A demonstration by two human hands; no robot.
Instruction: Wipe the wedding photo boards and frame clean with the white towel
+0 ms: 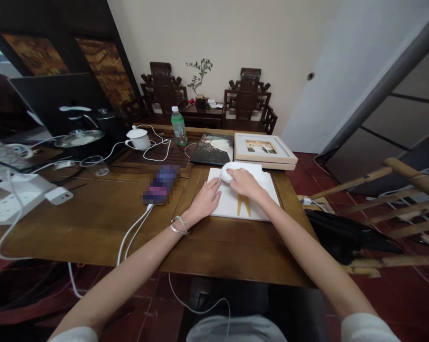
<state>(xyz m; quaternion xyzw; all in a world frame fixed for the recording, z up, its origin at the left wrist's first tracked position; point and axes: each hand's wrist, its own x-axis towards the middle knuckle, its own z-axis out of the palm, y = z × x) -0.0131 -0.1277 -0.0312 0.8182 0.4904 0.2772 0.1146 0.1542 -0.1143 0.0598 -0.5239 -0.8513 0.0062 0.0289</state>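
A white rectangular panel (260,209) with a yellow two-legged shape near its lower edge lies flat on the wooden table (214,247). My right hand (243,182) presses a bunched white cloth (227,172) down on the panel's upper left part and partly covers the yellow shape. At the panel's left edge, my left hand (206,197) lies with fingers stretched out, holding nothing. Whether the cloth is fabric or paper tissue cannot be made out.
Behind the panel are a dark photo album (212,148) and a framed photo (264,146). Further left stand a green-labelled bottle (179,127), a lidded white cup (138,138), a plastic cup (95,165), a blurred phone (161,185) on cables and a power strip (18,199).
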